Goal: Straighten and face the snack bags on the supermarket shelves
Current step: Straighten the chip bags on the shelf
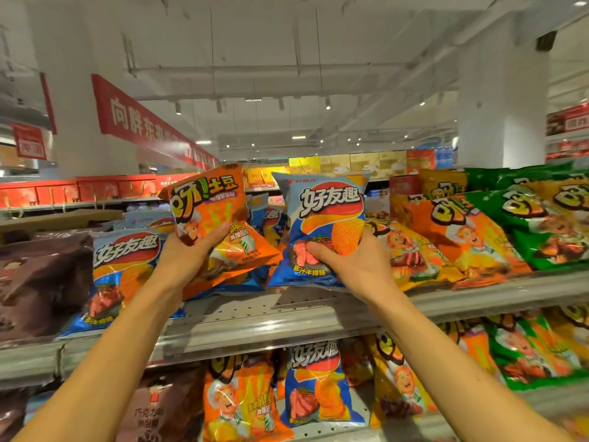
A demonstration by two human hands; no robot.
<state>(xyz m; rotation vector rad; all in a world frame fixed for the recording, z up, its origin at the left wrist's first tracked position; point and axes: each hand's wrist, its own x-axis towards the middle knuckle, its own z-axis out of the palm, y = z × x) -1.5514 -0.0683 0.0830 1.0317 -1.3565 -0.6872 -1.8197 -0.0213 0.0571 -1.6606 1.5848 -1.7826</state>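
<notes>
My left hand [191, 250] grips an orange snack bag [207, 202] by its lower part and holds it tilted above the top shelf [255, 314]. Beneath it lies a second orange bag [245, 253]. My right hand [350, 260] grips a blue chip bag [325, 215] at its lower half, holding it upright with the front toward me. Another blue chip bag [124, 266] leans on the shelf at the left. Orange and yellow bags [446, 237] lie slanted at the right.
Green bags [548, 224] fill the top shelf's far right and brown bags [38, 275] its far left. The lower shelf [334, 425] holds orange, blue, yellow and green bags. Bare perforated shelf shows between my forearms. Red banners hang overhead.
</notes>
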